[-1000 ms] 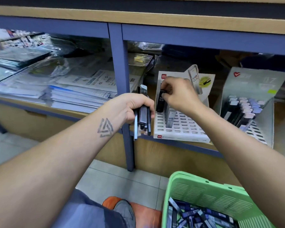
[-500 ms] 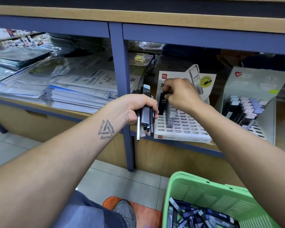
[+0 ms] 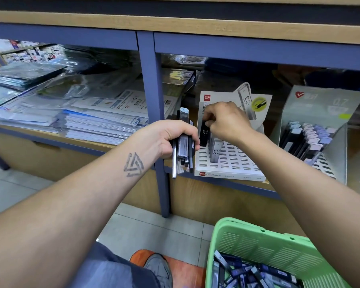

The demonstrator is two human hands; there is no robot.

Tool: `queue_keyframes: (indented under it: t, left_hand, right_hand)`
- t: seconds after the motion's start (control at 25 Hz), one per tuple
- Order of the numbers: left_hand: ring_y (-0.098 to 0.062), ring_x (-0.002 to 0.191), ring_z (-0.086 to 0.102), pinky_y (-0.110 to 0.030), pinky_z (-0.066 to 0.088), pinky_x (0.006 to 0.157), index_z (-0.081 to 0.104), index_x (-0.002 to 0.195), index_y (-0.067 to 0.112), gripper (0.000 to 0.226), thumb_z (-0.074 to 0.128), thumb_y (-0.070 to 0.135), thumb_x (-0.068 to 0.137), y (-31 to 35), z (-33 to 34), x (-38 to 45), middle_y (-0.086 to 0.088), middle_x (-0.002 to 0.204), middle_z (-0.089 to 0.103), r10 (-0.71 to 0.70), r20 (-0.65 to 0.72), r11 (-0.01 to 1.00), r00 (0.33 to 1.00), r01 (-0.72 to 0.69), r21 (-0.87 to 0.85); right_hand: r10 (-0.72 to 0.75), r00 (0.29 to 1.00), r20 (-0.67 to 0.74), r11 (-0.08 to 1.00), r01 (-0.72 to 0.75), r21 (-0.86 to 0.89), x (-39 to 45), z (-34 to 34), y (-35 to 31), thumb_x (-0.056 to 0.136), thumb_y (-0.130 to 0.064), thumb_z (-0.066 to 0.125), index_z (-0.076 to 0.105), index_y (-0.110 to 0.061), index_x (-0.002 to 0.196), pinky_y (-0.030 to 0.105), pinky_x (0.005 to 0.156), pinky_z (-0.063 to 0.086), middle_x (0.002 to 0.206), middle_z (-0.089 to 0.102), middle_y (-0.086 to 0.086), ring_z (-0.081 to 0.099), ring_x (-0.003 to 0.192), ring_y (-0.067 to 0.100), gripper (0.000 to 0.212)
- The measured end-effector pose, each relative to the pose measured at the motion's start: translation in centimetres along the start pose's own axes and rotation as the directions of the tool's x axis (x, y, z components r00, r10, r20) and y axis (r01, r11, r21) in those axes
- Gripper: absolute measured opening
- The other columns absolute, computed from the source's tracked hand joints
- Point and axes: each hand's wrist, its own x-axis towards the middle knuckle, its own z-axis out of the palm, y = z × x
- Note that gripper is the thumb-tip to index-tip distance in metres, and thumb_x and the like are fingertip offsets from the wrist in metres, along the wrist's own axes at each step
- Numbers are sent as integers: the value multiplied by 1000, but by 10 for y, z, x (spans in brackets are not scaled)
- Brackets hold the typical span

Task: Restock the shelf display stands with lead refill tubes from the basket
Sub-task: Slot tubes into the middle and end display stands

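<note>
My left hand (image 3: 166,138) grips a bundle of lead refill tubes (image 3: 183,146) upright in front of the blue shelf post. My right hand (image 3: 224,121) pinches the top of a black HB 0.5 tube (image 3: 204,134) standing at the back left of the white slotted display stand (image 3: 227,163). A grey HB 0.5 tube (image 3: 216,151) stands in a slot beside it. The green basket (image 3: 258,242) at the lower right holds several loose tubes (image 3: 252,273).
A second grey display stand (image 3: 337,154) with several lilac-capped tubes (image 3: 308,138) sits to the right. Stacks of paper packs (image 3: 87,123) fill the left shelf bay. The blue post (image 3: 152,104) divides the bays. Tiled floor and my shoe (image 3: 158,267) lie below.
My right hand has kept its pinch on the black tube at the stand's back left, shifting only slightly. The left hand with its bundle has barely moved.
</note>
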Motion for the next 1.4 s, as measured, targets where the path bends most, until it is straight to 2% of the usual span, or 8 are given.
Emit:
queue_keyframes:
  t: [0.24, 0.32, 0.44, 0.6, 0.76, 1.0, 1.12, 1.4]
  left_hand:
    - [-23, 71, 67, -36, 57, 79, 60, 73, 4, 15, 59, -8, 83, 2, -2, -2, -15, 79, 67, 55, 14, 993, 998, -54, -108]
    - [-22, 70, 68, -34, 58, 75, 61, 75, 2, 15, 57, -8, 85, 5, -1, -5, -14, 78, 68, 92, 29, 988, 995, -87, -128]
    - [-20, 63, 68, -30, 60, 64, 63, 84, 1, 14, 53, -8, 86, 8, 5, -8, -13, 75, 67, 124, 69, 984, 990, -113, -141]
    - [-22, 63, 67, -30, 60, 60, 62, 96, 0, 18, 51, -10, 86, 9, 12, -11, -16, 78, 66, 125, 98, 983, 987, -110, -146]
    - [-23, 61, 70, -33, 60, 56, 65, 87, -1, 16, 51, -8, 87, 9, 13, -14, -16, 76, 69, 85, 76, 990, 994, -75, -117]
    - [-23, 64, 67, -29, 60, 59, 64, 81, -1, 14, 53, -7, 86, 9, 11, -11, -16, 73, 67, 72, 31, 994, 997, -69, -81]
    - [-23, 63, 67, -31, 61, 62, 64, 85, -1, 10, 55, -6, 85, 10, 10, -10, -15, 73, 67, 67, 35, 992, 997, -63, -109]
    - [-23, 67, 67, -33, 60, 65, 65, 81, 0, 13, 56, -6, 86, 7, 7, -10, -16, 78, 70, 4, -12, 995, 1000, -5, -101]
  right_hand:
    - [-37, 994, 98, 999, 40, -28, 3, -7, -7, 85, -11, 58, 76, -27, 110, 34, 92, 51, 118, 66, 4, 60, 113, 29, 34]
    - [12, 993, 120, 969, -42, 243, 4, -14, -6, 91, -11, 59, 76, -25, 114, 28, 92, 49, 121, 71, 3, 64, 113, 22, 32]
    - [54, 967, 250, 667, -221, 712, -5, -19, -7, 92, -20, 72, 72, -16, 105, 36, 82, 56, 99, 77, 12, 71, 86, 19, 14]
    - [136, 949, 284, 517, -313, 797, -6, -15, -4, 81, -8, 81, 69, -11, 96, 47, 88, 58, 89, 75, 12, 70, 82, 25, 20]
    - [196, 916, 351, 299, -397, 868, -8, -21, -2, 79, 6, 77, 69, -6, 94, 26, 56, 52, 71, 70, 9, 60, 58, 16, 21]
    - [191, 929, 315, 288, -361, 887, -13, -30, 14, 86, 8, 67, 75, -1, 100, 22, 55, 56, 79, 72, 13, 60, 57, 16, 18]
    - [124, 938, 324, 182, -343, 922, -13, -32, 23, 90, 10, 62, 73, 3, 105, 22, 63, 57, 92, 74, 18, 65, 64, 17, 20]
    - [202, 938, 282, 212, -323, 922, -8, -23, 20, 83, -9, 80, 69, -5, 88, 17, 52, 52, 72, 70, 5, 61, 54, 10, 12]
